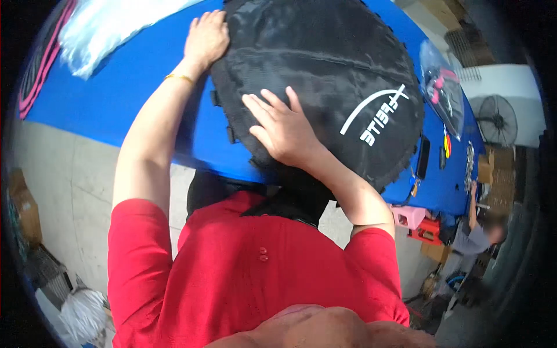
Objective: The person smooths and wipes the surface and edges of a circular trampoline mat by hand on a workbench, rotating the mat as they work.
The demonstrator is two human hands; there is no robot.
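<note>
A long blue table (116,93) runs across the upper part of the view, above a pale concrete floor. On it lies a large black oval fabric piece (325,75), with a stitched seam across its middle, a notched edge and a white printed logo (377,113) near its right side; its lower edge hangs just over the table's near edge, in front of the person's red shirt (255,272). The left hand (206,37) rests flat at the upper left rim of the black oval fabric piece, fingers together and curled lightly over the edge, a thin gold bangle (178,77) on the wrist. The right hand (284,130) lies palm down on the fabric's lower middle, fingers spread wide and pressing on the cloth, gripping nothing. At the table's far left corner sits a clear plastic bag (98,32). Along the table's right end lie a clear packet holding pink items (441,87), a dark phone-like slab (423,156) and some small bits too small to make out. A co-worker (478,232) in grey sits beyond the table's right end, near a pink stool (409,216), and a standing fan (497,120) is behind.
</note>
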